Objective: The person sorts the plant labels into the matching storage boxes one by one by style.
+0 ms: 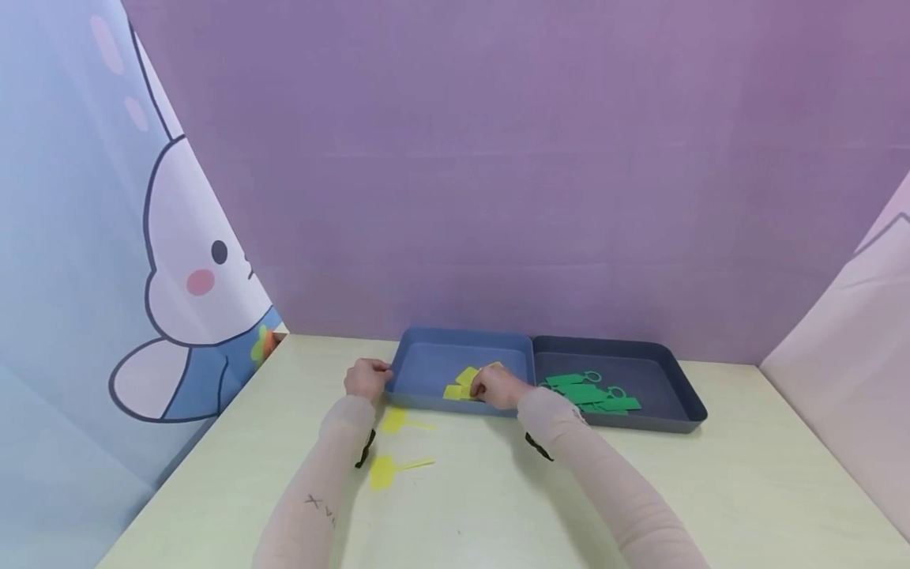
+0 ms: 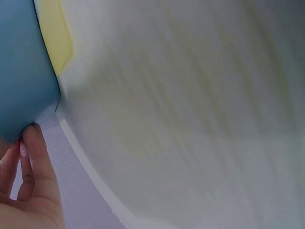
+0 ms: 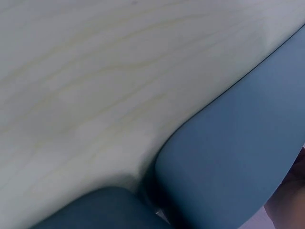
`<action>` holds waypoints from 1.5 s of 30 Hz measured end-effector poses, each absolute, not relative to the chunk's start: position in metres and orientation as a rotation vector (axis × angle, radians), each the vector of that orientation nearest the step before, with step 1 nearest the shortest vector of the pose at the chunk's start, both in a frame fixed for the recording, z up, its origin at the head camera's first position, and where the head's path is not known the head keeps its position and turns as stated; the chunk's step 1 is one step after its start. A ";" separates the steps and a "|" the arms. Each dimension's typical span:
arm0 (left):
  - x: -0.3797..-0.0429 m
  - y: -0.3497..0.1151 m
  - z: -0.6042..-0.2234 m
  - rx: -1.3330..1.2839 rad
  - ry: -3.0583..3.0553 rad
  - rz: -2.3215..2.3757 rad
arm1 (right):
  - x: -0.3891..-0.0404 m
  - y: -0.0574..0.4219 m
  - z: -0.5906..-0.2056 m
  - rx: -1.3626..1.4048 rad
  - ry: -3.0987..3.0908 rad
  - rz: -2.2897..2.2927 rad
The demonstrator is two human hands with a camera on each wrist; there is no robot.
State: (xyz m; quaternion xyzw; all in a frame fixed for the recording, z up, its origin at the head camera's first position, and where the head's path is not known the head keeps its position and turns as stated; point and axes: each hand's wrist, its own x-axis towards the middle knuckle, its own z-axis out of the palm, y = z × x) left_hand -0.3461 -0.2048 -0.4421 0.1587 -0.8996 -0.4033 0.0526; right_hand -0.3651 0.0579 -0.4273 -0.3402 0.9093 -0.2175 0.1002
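Note:
At the left side of a blue tray (image 1: 455,338), my left hand (image 1: 366,378) grips its edge; the left wrist view shows thumb and fingers (image 2: 35,162) at the tray's corner. Over the front right part of this tray is my right hand (image 1: 500,387), its fingers curled down among several yellow tags (image 1: 453,392). Whether a tag is between those fingertips is hidden. Two more yellow tags, each a flat piece with a thin tail, lie on the table: one (image 1: 394,420) by the tray's front and one (image 1: 381,472) nearer me.
A dark grey tray (image 1: 661,387) stands against the blue tray's right side, with a pile of green tags (image 1: 583,393) at its left front, some with rings. Behind both trays hangs a purple curtain (image 1: 498,197). A printed cloth (image 1: 71,276) borders the table (image 1: 455,514) on the left.

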 end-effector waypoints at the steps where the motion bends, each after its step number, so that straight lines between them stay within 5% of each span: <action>1: -0.346 -0.205 -0.442 0.478 -2.734 -1.222 | -0.365 0.058 -0.427 -1.002 2.689 -0.642; 45: -0.355 -0.221 -0.446 0.468 -2.791 -1.390 | -0.365 0.056 -0.430 -0.930 2.677 -0.649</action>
